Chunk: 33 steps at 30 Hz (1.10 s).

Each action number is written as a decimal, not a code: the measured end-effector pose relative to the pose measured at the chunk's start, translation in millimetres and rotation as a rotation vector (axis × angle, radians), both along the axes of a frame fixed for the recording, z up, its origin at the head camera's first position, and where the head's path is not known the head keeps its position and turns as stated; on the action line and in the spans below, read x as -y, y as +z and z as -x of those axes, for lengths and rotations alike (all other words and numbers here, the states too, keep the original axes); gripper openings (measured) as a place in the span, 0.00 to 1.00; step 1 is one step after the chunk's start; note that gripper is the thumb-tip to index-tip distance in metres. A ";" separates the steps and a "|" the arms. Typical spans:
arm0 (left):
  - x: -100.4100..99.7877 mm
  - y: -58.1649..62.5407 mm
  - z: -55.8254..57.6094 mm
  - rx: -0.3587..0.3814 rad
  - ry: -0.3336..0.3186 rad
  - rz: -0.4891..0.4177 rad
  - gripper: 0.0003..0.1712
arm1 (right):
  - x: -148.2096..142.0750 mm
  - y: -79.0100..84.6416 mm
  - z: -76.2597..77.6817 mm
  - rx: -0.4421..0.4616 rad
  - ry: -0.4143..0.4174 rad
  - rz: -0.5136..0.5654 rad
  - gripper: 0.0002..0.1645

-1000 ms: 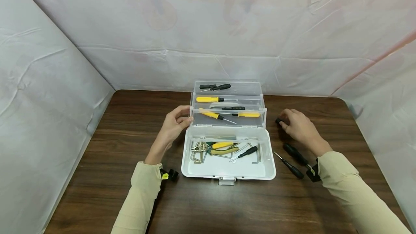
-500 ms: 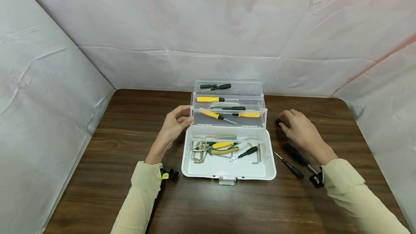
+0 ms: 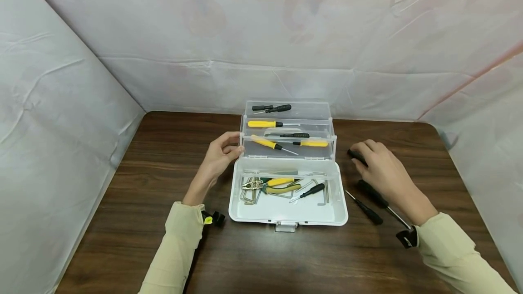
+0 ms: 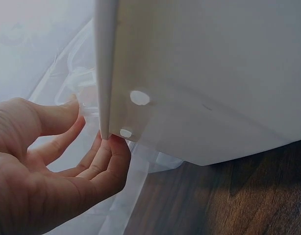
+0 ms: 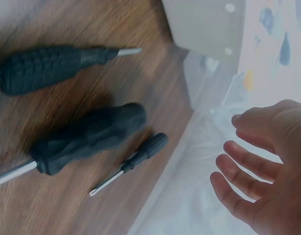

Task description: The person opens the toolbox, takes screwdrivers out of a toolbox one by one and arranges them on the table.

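Note:
My left hand (image 3: 218, 158) grips the left side of the toolbox's clear tiered trays (image 3: 288, 154). In the left wrist view, its thumb is at the clear plastic and its curled fingers reach the lower corner of the white wall (image 4: 105, 73). My right hand (image 3: 382, 167) hovers right of the box, fingers loosely bent and holding nothing. Beneath it in the head view is a small black screwdriver (image 5: 148, 149), which lies on the table in the right wrist view. A thick black screwdriver (image 5: 91, 134) and another with a ribbed handle (image 5: 42, 68) lie beside it.
The white toolbox base (image 3: 286, 214) holds pliers (image 3: 271, 186), several hex keys (image 3: 325, 192) and a black screwdriver (image 3: 312, 190). Yellow screwdrivers (image 3: 263, 124) and black ones (image 3: 279, 108) lie in the trays. White cloth (image 3: 286, 71) surrounds the brown table (image 3: 171, 167).
My right wrist and sleeve have shifted to the right and nearer the camera, so more of the small screwdriver's handle shows. My left hand and the toolbox stay in place.

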<state>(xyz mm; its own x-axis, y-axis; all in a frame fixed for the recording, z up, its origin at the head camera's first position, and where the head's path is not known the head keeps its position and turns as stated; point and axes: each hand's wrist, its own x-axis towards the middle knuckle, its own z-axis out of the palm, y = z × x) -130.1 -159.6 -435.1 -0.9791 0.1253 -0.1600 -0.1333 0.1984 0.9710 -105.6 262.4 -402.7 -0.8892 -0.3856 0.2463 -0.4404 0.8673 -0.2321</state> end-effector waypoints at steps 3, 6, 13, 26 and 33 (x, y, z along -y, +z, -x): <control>0.0 -0.6 0.2 -0.003 -0.003 -0.005 0.28 | 4.2 2.8 -5.6 -0.033 0.010 0.003 0.16; 0.1 -1.1 0.5 -0.006 -0.004 -0.003 0.28 | 7.5 5.7 -10.5 -0.069 0.022 0.002 0.16; -0.1 0.1 0.3 -0.003 -0.003 -0.001 0.28 | 13.5 12.9 -21.3 -0.154 0.081 -0.011 0.18; -0.9 -1.2 0.0 -0.005 -0.002 -0.015 0.28 | 22.9 19.6 -44.4 -0.225 0.161 -0.011 0.20; -0.6 0.0 -0.4 -0.001 0.001 -0.002 0.28 | 26.9 16.0 -54.1 -0.251 0.206 0.013 0.12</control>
